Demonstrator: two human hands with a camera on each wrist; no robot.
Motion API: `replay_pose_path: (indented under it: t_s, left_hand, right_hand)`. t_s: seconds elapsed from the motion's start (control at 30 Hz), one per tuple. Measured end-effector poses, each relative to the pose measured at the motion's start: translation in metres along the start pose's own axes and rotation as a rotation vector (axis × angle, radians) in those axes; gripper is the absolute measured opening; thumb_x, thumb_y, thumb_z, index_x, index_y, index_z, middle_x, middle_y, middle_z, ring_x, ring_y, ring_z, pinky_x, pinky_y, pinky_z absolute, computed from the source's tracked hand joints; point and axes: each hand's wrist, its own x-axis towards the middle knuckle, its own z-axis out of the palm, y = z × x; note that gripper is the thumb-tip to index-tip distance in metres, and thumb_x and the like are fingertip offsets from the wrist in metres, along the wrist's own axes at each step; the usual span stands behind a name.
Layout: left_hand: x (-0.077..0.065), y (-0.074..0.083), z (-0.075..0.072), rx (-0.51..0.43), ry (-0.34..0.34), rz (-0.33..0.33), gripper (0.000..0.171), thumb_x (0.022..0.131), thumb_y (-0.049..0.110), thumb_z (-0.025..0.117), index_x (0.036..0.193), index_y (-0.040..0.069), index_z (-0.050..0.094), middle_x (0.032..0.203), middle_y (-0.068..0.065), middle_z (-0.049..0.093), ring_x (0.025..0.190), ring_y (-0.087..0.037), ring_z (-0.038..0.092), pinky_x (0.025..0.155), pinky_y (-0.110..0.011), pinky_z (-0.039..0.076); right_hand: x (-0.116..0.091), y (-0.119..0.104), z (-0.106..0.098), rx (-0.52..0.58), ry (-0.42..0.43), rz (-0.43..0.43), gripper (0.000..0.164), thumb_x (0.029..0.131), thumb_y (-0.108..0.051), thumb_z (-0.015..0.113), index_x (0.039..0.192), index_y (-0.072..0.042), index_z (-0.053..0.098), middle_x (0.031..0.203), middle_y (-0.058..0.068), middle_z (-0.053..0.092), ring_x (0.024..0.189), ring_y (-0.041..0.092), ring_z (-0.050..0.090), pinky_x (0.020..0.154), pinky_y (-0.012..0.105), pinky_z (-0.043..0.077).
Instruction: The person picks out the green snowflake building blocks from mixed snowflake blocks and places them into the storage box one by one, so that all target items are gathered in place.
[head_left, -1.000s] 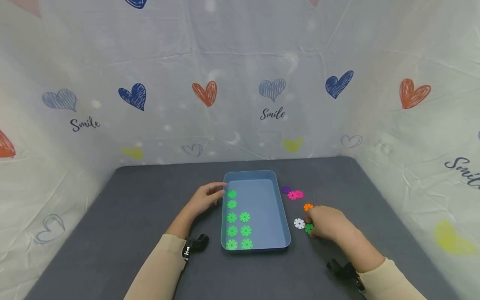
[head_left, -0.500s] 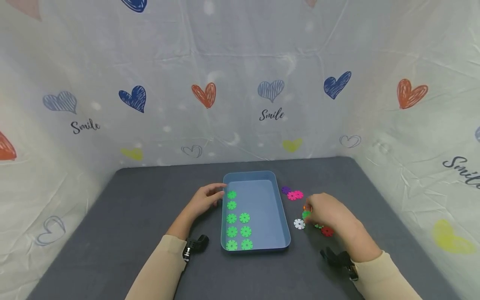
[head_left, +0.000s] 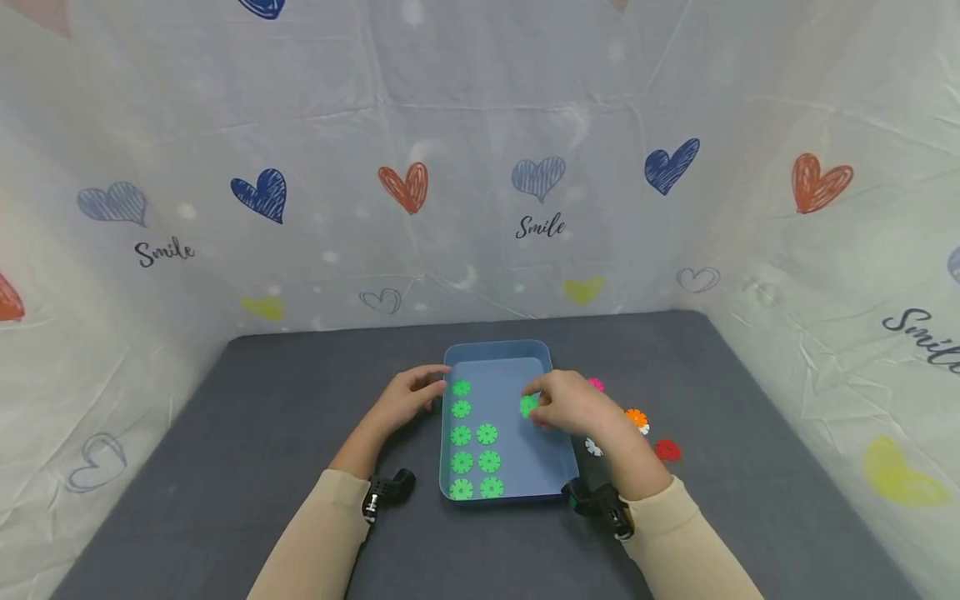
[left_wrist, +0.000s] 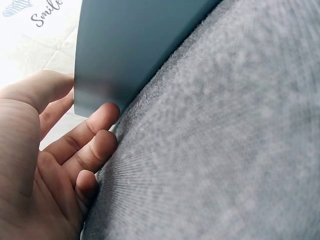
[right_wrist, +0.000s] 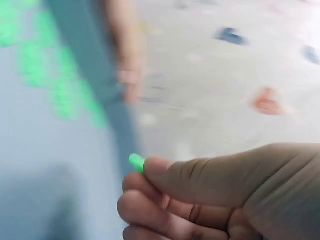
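My right hand [head_left: 581, 408] is over the right half of the blue tray [head_left: 525, 467]. Between its thumb and index finger it pinches a green notched disc [head_left: 528, 406], seen edge-on in the right wrist view as a green disc [right_wrist: 136, 163]. Inside the tray, several like green discs [head_left: 487, 434] lie in two columns along the left side. My left hand [head_left: 401, 404] rests at the tray's left wall, fingers loosely bent. In the left wrist view, the fingertips [left_wrist: 105, 115] are at the foot of the tray's outer wall [left_wrist: 130, 55].
Right of the tray lie loose discs: an orange disc [head_left: 636, 417] partly over a white one, a red disc [head_left: 667, 450], another white disc [head_left: 593, 447] and a pink disc [head_left: 596, 384], partly hidden by my right arm. A printed cloth [head_left: 465, 250] hangs behind the dark table [head_left: 300, 400].
From the loose discs, my right hand has picked up a green disc and carried it left over the tray. The orange disc has shifted slightly right. My left hand stays at the tray.
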Motion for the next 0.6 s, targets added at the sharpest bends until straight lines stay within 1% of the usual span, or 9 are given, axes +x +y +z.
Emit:
replay_pose_path:
  t_s: [0.07, 0.17, 0.3, 0.37, 0.47, 0.53, 0.6]
  left_hand:
    - [0.0, 0.0, -0.001, -0.001, 0.0, -0.006, 0.04, 0.104, 0.028, 0.065, 0.139, 0.012, 0.064, 0.105, -0.008, 0.069, 0.072, -0.022, 0.059, 0.072, -0.039, 0.051]
    - [0.0, 0.0, -0.002, -0.003, -0.004, -0.007, 0.04, 0.104, 0.028, 0.065, 0.14, 0.011, 0.063, 0.104, -0.008, 0.069, 0.071, -0.022, 0.059, 0.071, -0.038, 0.051]
    - [-0.001, 0.0, -0.002, -0.007, 0.005, -0.005, 0.04, 0.104, 0.028, 0.065, 0.14, 0.01, 0.063, 0.1, -0.008, 0.069, 0.07, -0.022, 0.059, 0.07, -0.039, 0.05]
    - [-0.001, -0.001, -0.002, -0.004, 0.013, -0.003, 0.04, 0.104, 0.028, 0.065, 0.14, 0.01, 0.063, 0.098, -0.008, 0.068, 0.07, -0.022, 0.059, 0.07, -0.039, 0.049]
    - [-0.001, -0.001, -0.001, -0.002, 0.016, -0.002, 0.04, 0.104, 0.028, 0.065, 0.139, 0.011, 0.063, 0.098, -0.007, 0.068, 0.071, -0.022, 0.059, 0.07, -0.039, 0.049]
    - [0.0, 0.0, -0.001, -0.002, 0.017, -0.004, 0.039, 0.104, 0.028, 0.065, 0.139, 0.011, 0.064, 0.099, -0.008, 0.069, 0.071, -0.022, 0.059, 0.071, -0.039, 0.049]
    - [0.0, 0.0, -0.001, -0.004, 0.018, -0.009, 0.039, 0.104, 0.028, 0.065, 0.139, 0.012, 0.064, 0.1, -0.007, 0.069, 0.071, -0.022, 0.059, 0.071, -0.039, 0.049]
  right_hand:
    - [0.01, 0.002, 0.015, -0.022, -0.014, -0.001, 0.035, 0.093, -0.003, 0.072, 0.128, 0.001, 0.07, 0.06, 0.002, 0.063, 0.053, 0.013, 0.053, 0.058, 0.029, 0.042]
    - [0.021, 0.007, 0.033, -0.042, 0.002, -0.031, 0.034, 0.094, -0.004, 0.072, 0.128, 0.001, 0.07, 0.059, 0.0, 0.06, 0.051, 0.012, 0.052, 0.056, 0.029, 0.042]
    - [0.03, 0.011, 0.047, -0.064, 0.062, -0.101, 0.035, 0.096, -0.006, 0.072, 0.13, 0.0, 0.069, 0.062, -0.002, 0.054, 0.054, 0.011, 0.046, 0.056, 0.028, 0.038]
    - [0.035, 0.013, 0.052, -0.088, 0.104, -0.121, 0.036, 0.096, -0.007, 0.072, 0.131, 0.0, 0.068, 0.065, -0.002, 0.052, 0.057, 0.011, 0.044, 0.059, 0.029, 0.038]
    - [0.039, 0.014, 0.059, -0.109, 0.165, -0.129, 0.037, 0.096, -0.007, 0.072, 0.132, 0.0, 0.067, 0.071, -0.003, 0.055, 0.064, 0.011, 0.048, 0.064, 0.031, 0.044]
    - [0.041, 0.015, 0.063, -0.107, 0.187, -0.134, 0.039, 0.096, -0.007, 0.073, 0.133, 0.001, 0.067, 0.077, -0.003, 0.06, 0.071, 0.012, 0.054, 0.07, 0.034, 0.048]
    - [0.042, 0.016, 0.066, -0.1, 0.202, -0.148, 0.04, 0.095, -0.006, 0.074, 0.133, 0.002, 0.066, 0.084, 0.0, 0.064, 0.078, 0.015, 0.058, 0.075, 0.038, 0.051]
